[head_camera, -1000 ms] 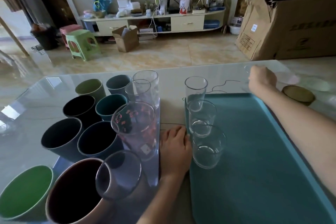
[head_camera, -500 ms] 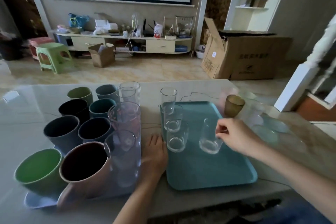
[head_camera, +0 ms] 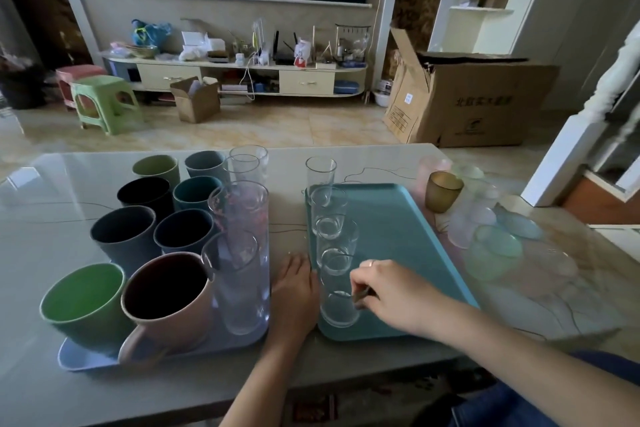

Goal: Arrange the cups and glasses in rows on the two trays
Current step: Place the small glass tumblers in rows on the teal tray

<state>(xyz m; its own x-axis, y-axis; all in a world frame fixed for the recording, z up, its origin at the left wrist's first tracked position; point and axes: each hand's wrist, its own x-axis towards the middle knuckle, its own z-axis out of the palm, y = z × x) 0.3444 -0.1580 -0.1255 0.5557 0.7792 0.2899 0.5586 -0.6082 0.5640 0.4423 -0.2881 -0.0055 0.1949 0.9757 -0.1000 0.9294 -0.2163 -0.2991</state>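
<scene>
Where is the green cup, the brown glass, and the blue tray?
green cup (head_camera: 81, 295): head view, on its inside wall.
brown glass (head_camera: 440, 197): head view, on its outer side.
blue tray (head_camera: 391, 218): head view, on its bare floor.

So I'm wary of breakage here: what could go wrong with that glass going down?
The right hand pinches the nearest glass by its rim at the teal tray's near-left corner; it could tip off the edge. It sits close behind the next glass, so they may clink. The left hand lies alongside and could nudge the tray.
</scene>
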